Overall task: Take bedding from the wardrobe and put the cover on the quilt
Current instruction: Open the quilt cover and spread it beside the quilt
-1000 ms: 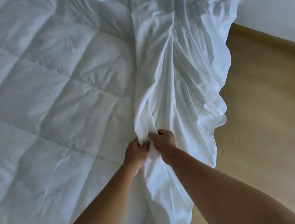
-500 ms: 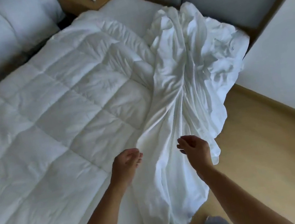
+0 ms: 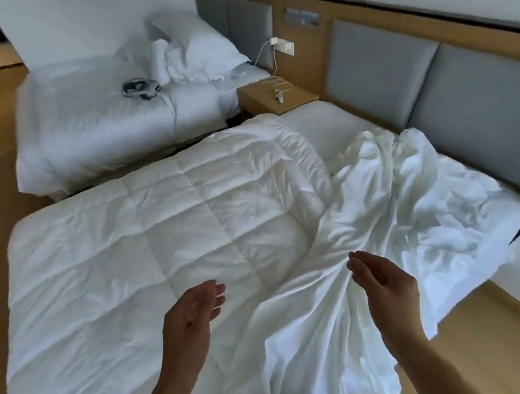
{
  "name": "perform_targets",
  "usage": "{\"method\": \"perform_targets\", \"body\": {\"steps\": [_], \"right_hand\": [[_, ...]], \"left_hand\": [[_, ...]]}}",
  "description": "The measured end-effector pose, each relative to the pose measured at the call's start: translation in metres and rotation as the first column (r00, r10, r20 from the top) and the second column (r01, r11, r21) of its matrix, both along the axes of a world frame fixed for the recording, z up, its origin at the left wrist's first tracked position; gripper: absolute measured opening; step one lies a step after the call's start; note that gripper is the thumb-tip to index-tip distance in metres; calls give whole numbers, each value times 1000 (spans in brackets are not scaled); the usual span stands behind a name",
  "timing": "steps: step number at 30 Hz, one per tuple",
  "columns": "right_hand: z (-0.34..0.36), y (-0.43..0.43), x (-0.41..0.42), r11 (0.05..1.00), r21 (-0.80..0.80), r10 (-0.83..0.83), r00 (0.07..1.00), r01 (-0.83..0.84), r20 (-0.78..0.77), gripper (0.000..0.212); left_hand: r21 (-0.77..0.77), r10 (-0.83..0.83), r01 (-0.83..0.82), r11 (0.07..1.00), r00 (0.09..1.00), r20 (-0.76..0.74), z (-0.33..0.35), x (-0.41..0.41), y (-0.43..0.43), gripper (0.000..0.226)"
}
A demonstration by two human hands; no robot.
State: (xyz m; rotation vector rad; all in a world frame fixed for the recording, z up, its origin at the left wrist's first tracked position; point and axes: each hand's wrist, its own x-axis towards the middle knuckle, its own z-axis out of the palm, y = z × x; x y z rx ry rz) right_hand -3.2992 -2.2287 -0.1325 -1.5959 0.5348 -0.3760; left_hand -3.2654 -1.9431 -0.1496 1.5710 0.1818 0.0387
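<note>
Both hands raised, empty: left hand and right hand, fingers straight together; crumpled duvet cover at 3 o'clock of quilt.

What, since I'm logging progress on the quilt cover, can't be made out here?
Head view.
The cover: opening lost in its own folds; near end cut off by bottom edge.
The quilt: right edge hidden under the cover.
The dark object on far bed: too small.
</note>
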Motion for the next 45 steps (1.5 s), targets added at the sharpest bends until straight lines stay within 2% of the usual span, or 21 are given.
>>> {"method": "perform_targets", "body": {"steps": [5,13,21,24,27,32,38,45], "right_hand": [[14,-3,4,983,10,180,980,-182,85,19],[29,55,-2,919,45,382,913,-392,140,24],[27,212,-54,818,-3,570,808,-576,150,21],[17,287,-86,791,-35,609,783,-610,128,18],[6,366,-122,769,22,634,766,-639,101,17],[6,475,-161,660,-32,751,657,-751,71,17],[-5,573,-145,580,-84,814,580,-810,33,15],[-33,704,-80,516,-108,855,518,-850,13,12]], "left_hand": [[14,162,-162,987,986,30,16,-44,6,20],[132,331,-340,931,940,89,26,-121,76,28],[169,504,-524,835,851,148,34,-235,207,23],[264,505,-524,810,851,141,34,-289,272,24],[323,518,-521,790,849,103,34,-342,341,32],[393,560,-532,750,827,51,22,-401,436,36],[411,599,-555,723,800,27,2,-396,523,39],[482,555,-462,745,829,-63,1,-321,637,38]]}}
